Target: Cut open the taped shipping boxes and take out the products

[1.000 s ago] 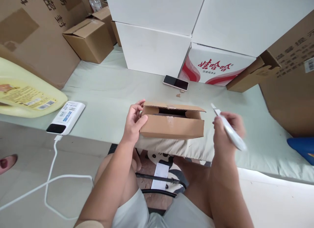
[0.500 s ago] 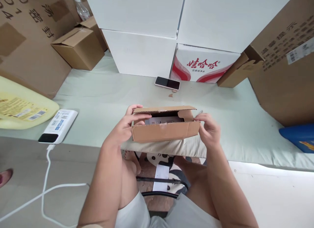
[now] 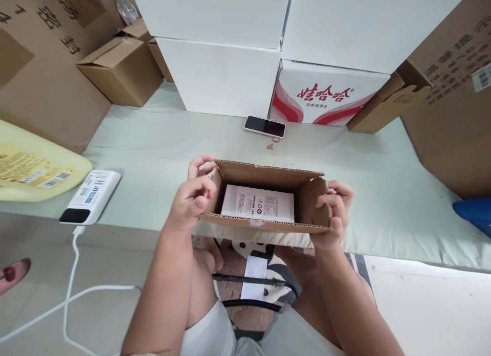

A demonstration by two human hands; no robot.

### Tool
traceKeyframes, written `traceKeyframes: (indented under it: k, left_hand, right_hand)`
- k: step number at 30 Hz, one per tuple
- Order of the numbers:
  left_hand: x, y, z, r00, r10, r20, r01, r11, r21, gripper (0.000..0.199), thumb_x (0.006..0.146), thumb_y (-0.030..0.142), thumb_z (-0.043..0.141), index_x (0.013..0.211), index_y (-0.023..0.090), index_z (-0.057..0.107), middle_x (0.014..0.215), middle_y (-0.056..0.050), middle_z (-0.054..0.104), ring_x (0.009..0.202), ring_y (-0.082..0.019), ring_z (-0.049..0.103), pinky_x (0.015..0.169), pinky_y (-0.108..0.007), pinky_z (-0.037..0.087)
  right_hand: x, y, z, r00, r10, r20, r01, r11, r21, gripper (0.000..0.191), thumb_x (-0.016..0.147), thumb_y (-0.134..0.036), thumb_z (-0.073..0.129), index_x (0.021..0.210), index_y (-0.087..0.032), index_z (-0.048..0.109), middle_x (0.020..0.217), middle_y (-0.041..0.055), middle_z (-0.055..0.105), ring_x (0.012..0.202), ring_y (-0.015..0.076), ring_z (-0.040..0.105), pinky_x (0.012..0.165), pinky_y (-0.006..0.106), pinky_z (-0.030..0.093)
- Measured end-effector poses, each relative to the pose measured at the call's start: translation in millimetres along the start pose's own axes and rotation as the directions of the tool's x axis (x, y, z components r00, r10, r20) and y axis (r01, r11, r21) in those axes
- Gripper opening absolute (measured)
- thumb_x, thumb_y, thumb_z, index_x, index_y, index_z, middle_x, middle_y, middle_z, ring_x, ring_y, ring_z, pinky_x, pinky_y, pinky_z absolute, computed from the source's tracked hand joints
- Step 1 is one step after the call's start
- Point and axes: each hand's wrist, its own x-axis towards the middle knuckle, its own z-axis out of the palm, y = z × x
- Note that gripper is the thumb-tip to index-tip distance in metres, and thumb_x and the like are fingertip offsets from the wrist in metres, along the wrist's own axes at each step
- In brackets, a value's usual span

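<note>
Between my hands is an open brown cardboard box [image 3: 268,168], tilted so that its inside faces me, at the front edge of the bench. Inside lies a smaller white box [image 3: 258,202] with dark print on its face. My left hand [image 3: 192,195] grips the cardboard box's left end, fingers curled over the edge. On the other end, my right hand [image 3: 334,213] is closed round the right flap and wall. Part of each hand's fingertips is hidden behind the cardboard.
Behind the box lie a phone [image 3: 264,126] and torn cardboard bits. White cartons [image 3: 218,80] stand at the back. A white power bank [image 3: 91,197] with a cable and a yellow jug [image 3: 42,164] lie left. A blue container [image 3: 473,215] is right. A person's foot [image 3: 13,276] shows far left.
The cardboard box has opened wider and tipped towards me, showing more of the white box. My left hand has shifted left off the opening; my right hand now grips the right flap.
</note>
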Motion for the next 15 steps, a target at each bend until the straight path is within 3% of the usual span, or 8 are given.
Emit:
traceKeyframes:
  k: [3,6,9,12,15]
  left_hand:
    - [-1,1,-1.6,0.999,0.028,-0.021,-0.028,0.999,-0.022,0.065,0.070,0.080,0.073,0.059,0.022,0.048,0.125,-0.009,0.056,0.144,-0.040,0.040,0.117,-0.055,0.041]
    - [-1,4,-4.6,0.999,0.046,0.023,-0.046,0.999,0.013,0.057,0.075,0.071,0.074,0.059,0.023,0.047,0.104,-0.010,0.059,0.145,-0.039,0.040,0.106,-0.051,0.048]
    - [-2,9,-8.4,0.996,0.021,0.088,-0.027,0.998,0.058,0.039,0.084,0.048,0.068,0.063,0.023,0.047,0.102,-0.010,0.061,0.144,-0.035,0.041,0.097,-0.043,0.051]
    - [-5,15,-12.6,0.992,0.004,0.126,-0.018,0.994,0.107,0.019,0.081,0.028,0.060,0.068,0.022,0.048,0.121,-0.011,0.058,0.141,-0.031,0.043,0.096,-0.039,0.051]
    - [-9,18,-16.4,0.997,-0.015,0.074,0.011,0.999,0.047,0.009,0.077,0.024,0.059,0.083,0.023,0.052,0.120,-0.009,0.053,0.132,-0.026,0.048,0.092,-0.033,0.051]
  right_hand:
    - [4,-2,-8,0.998,-0.035,-0.051,0.034,0.999,-0.020,0.058,0.096,-0.062,0.035,0.064,-0.020,0.060,0.104,0.0122,0.048,0.091,0.0270,0.055,0.083,0.051,0.048]
    - [14,-11,-28,0.995,-0.097,-0.038,0.092,0.988,-0.125,0.045,0.097,-0.045,0.049,0.064,-0.021,0.068,0.096,0.0113,0.054,0.090,0.0252,0.058,0.078,0.045,0.050]
    - [33,-36,-50,0.968,-0.197,0.153,0.229,0.945,-0.232,0.014,0.092,-0.020,0.063,0.088,-0.025,0.076,0.086,0.0052,0.061,0.078,0.0181,0.062,0.065,0.033,0.051]
    - [58,-82,-53,0.841,-0.262,0.474,0.387,0.903,-0.187,0.030,0.088,-0.003,0.065,0.104,-0.028,0.073,0.084,0.0001,0.069,0.068,0.0118,0.065,0.055,0.023,0.049]
    - [84,-122,-28,0.641,-0.188,0.744,0.409,0.904,-0.124,0.025,0.095,-0.006,0.058,0.102,-0.025,0.073,0.092,0.0015,0.076,0.073,0.0103,0.070,0.058,0.020,0.053]
